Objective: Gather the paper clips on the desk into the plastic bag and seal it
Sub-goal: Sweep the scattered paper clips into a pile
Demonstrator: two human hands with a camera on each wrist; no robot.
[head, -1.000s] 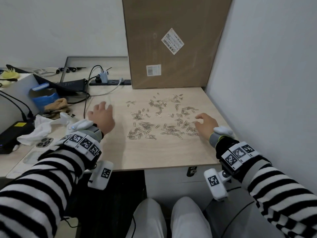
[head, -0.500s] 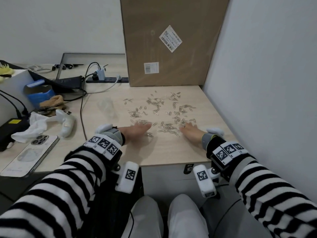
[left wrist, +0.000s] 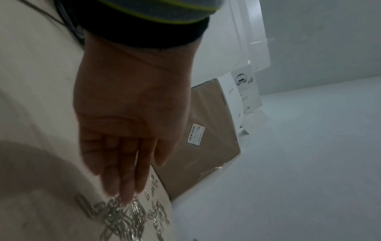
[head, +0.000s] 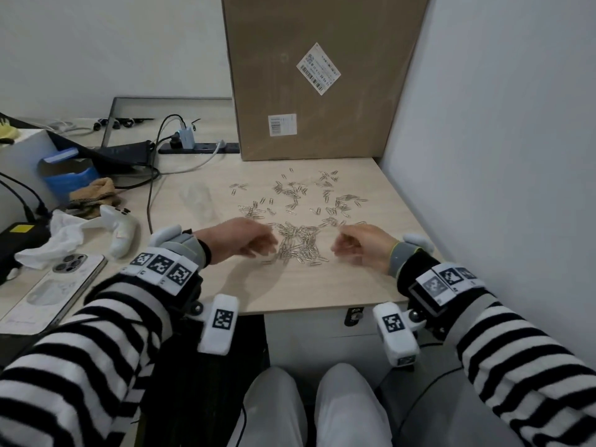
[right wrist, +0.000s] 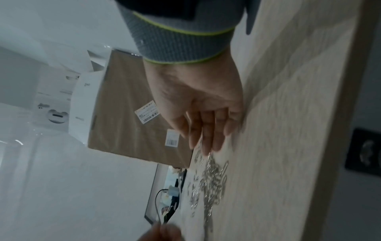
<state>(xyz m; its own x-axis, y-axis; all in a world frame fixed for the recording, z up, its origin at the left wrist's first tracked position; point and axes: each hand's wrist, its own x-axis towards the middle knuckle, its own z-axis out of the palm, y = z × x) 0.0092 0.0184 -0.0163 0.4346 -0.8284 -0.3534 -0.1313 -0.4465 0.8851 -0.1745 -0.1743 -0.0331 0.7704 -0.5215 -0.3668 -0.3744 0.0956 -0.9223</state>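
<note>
My left hand (head: 240, 240) and right hand (head: 362, 245), fingers loose and holding nothing, flank the small shiny metal paper clips (head: 300, 245) heaped on the desk; they are light, slippery, so I should scoop from below.

Motion-blurred fingers (left wrist: 123, 184); faint plastic bag (head: 200, 201)

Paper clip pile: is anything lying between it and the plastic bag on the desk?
Nothing visible blocks it. Between the paper clip pile and the clear plastic bag, lying far-left of it, are only loose clips and the left hand beside the pile.
</note>
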